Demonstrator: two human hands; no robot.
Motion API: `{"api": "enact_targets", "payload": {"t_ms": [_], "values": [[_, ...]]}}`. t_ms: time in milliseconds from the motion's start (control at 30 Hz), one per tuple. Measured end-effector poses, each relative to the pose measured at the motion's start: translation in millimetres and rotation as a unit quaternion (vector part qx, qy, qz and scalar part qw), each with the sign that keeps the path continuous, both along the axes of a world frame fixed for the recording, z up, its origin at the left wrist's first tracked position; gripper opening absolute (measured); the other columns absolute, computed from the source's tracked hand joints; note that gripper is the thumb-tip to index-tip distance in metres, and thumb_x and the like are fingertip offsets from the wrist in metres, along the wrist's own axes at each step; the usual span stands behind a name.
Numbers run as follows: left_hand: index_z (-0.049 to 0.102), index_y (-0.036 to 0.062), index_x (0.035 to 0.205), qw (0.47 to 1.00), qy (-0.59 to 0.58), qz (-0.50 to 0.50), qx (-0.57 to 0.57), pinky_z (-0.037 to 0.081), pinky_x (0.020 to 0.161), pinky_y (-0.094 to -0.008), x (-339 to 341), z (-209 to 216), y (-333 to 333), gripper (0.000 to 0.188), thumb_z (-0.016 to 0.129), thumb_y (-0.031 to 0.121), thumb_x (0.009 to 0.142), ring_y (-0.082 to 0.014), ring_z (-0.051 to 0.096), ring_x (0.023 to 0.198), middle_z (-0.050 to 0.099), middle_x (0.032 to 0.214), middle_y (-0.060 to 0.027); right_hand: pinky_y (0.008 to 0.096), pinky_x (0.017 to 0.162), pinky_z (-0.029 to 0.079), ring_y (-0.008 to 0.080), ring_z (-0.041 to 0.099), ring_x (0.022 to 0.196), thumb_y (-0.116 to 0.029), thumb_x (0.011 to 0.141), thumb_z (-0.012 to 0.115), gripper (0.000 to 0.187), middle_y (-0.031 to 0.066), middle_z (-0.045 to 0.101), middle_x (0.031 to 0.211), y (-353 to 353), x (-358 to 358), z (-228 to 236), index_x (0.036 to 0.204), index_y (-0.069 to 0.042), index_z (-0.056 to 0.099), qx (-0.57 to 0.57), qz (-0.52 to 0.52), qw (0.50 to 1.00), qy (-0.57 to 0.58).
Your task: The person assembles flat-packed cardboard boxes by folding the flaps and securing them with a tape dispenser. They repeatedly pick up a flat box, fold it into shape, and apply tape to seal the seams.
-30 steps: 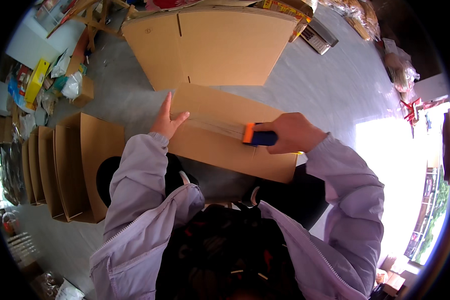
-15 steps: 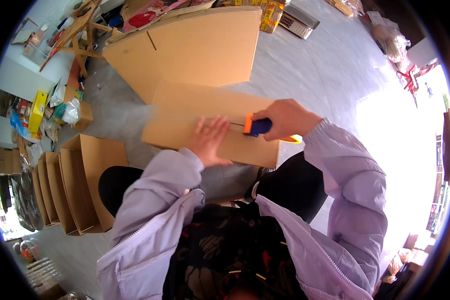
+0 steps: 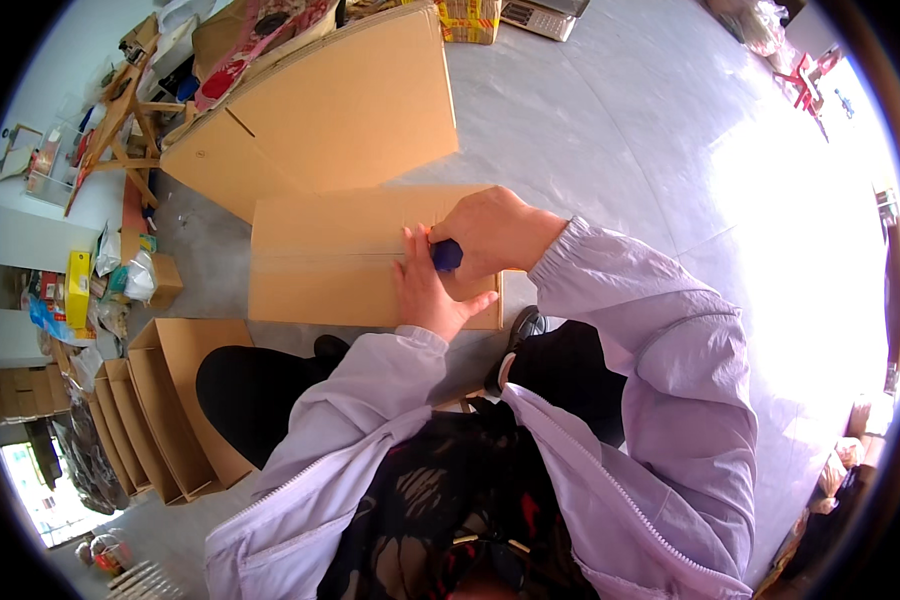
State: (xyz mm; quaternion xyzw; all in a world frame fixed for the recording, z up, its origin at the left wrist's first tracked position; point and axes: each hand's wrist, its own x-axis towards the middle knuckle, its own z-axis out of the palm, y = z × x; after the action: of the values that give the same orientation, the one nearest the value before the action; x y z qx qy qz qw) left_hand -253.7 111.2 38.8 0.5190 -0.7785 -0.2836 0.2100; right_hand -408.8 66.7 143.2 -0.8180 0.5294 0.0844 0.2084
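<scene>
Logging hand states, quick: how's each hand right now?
Left hand: open, fingers spread on the cardboard box.
Right hand: closed around a dark blue tool.

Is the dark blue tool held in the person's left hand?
No, the right hand holds the dark blue tool, while the left hand lies spread on the carton.

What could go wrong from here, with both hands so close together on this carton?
The left hand has its fingers right beside the dark blue tool in the right hand; a slip might catch them.

The open boxes stand close by the left knee; a leg shift could knock them.
</scene>
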Motion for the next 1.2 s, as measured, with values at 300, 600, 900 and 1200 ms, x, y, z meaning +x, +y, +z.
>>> {"api": "enact_targets", "payload": {"t_ms": [300, 600, 900, 1200], "values": [[0.016, -0.0004, 0.149, 0.979, -0.183, -0.073, -0.053, 0.013, 0.113, -0.0581, -1, 1, -12, 0.124, 0.075, 0.067, 0.063, -0.0308, 0.018, 0.145, 0.015, 0.156, -0.021, 0.0393, 0.066, 0.05, 0.0274, 0.064, 0.078, -0.031, 0.065, 0.065, 0.049, 0.0071, 0.067, 0.079, 31, -71, 9, 0.114, -0.026, 0.068, -0.021, -0.007, 0.999, -0.04], [0.017, -0.0041, 0.148, 0.977, -0.136, -0.098, -0.128, 0.013, 0.113, -0.0593, -26, -22, 8, 0.106, 0.07, 0.05, 0.074, -0.0428, 0.012, 0.143, 0.014, 0.155, -0.0252, 0.039, 0.065, 0.049, 0.0278, 0.063, 0.074, -0.03, 0.066, 0.066, 0.054, 0.008, 0.067, 0.079, 40, -84, -7, 0.12, -0.028, 0.065, -0.054, -0.037, 0.994, -0.089], [0.025, 0.028, 0.151, 0.948, -0.247, -0.138, -0.143, 0.003, 0.108, -0.0707, -35, -12, 14, 0.079, 0.058, 0.038, 0.081, -0.0423, 0.012, 0.144, 0.019, 0.158, -0.0014, 0.04, 0.061, 0.049, 0.0292, 0.063, 0.068, -0.032, 0.067, 0.067, 0.063, 0.0108, 0.065, 0.073, 117, -142, -60, 0.129, -0.035, 0.058, 0.014, -0.158, 0.985, -0.069], [0.027, 0.0065, 0.15, 0.637, -0.63, -0.337, -0.29, -0.001, 0.113, -0.0631, -76, -11, 14, 0.057, 0.032, 0.027, 0.097, -0.0267, 0.006, 0.148, 0.018, 0.159, -0.0084, 0.0408, 0.071, 0.05, 0.0298, 0.066, 0.083, -0.034, 0.068, 0.069, 0.066, 0.0087, 0.069, 0.089, 120, -123, -105, 0.132, -0.035, 0.054, 0.031, -0.177, 0.982, -0.052]]}}
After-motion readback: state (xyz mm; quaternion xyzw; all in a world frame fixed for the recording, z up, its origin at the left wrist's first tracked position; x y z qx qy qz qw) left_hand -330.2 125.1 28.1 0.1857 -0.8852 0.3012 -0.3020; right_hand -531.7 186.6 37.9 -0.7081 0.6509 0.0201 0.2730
